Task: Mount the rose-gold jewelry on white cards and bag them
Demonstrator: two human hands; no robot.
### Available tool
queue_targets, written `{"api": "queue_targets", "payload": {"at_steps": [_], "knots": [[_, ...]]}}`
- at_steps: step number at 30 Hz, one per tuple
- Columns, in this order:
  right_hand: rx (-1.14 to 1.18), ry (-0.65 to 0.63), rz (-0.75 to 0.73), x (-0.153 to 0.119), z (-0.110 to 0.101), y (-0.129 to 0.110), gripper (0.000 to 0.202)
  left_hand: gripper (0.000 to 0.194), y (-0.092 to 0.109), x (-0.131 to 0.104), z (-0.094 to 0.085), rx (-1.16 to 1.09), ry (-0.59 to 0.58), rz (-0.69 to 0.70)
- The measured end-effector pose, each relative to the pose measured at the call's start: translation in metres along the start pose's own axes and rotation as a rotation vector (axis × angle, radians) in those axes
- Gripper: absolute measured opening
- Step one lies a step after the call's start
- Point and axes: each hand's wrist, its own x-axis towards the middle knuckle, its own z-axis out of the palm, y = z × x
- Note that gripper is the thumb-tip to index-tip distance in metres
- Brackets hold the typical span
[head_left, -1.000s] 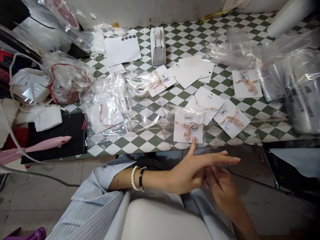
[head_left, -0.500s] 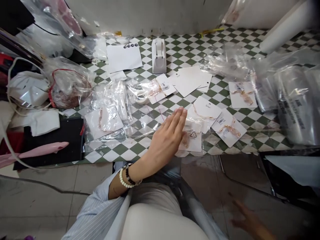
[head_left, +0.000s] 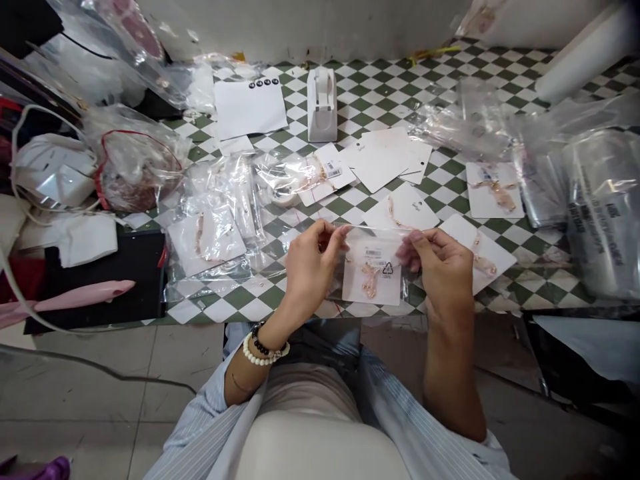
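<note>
Between my two hands, near the table's front edge, lies a clear plastic bag (head_left: pixel 407 291) with a white jewellery card (head_left: pixel 389 291) inside. Pinkish-gold jewellery (head_left: pixel 369 279), a barcode label and a recycling mark show through it. My left hand (head_left: pixel 311 263) pinches the bag's upper left corner between thumb and fingers. At the upper right corner, my right hand (head_left: pixel 443 267) grips the same bag. Just behind them is another white card with a gold chain (head_left: pixel 407 208). A further jewellery card (head_left: pixel 493 267) is partly hidden by my right hand.
A white tape dispenser (head_left: pixel 323 110) stands at the back beside a white sheet (head_left: pixel 249 110). Blank cards (head_left: pixel 381 157) overlap in the middle. Bagged cards (head_left: pixel 220 243) lie left, with another jewellery card (head_left: pixel 495 191) and a large plastic-wrapped roll (head_left: pixel 603 213) right.
My right hand has come up from low on the right to the bag. My left hand, flat before, has drawn back left and now pinches the bag's corner.
</note>
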Motion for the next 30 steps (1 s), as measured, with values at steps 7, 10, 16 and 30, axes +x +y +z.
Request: {"api": "queue_targets", "payload": {"at_steps": [7,10,16,30], "knots": [[-0.422,0.433,-0.273,-0.025,0.008,-0.004,0.024,0.028,0.003,-0.002,0.004,0.405,0.306,0.166],[-0.591,0.293,-0.627,-0.031,0.005,-0.003,0.030,0.047,-0.004,-0.009,0.009,0.583,0.061,0.570],[-0.920,-0.287,-0.623,-0.027,0.007,0.012,0.058,0.060,-0.023,-0.022,0.027,0.776,-0.254,0.593],[-0.545,0.081,-0.792,-0.034,-0.001,0.013,0.028,0.083,-0.016,-0.043,0.015,0.920,-0.361,0.799]]}}
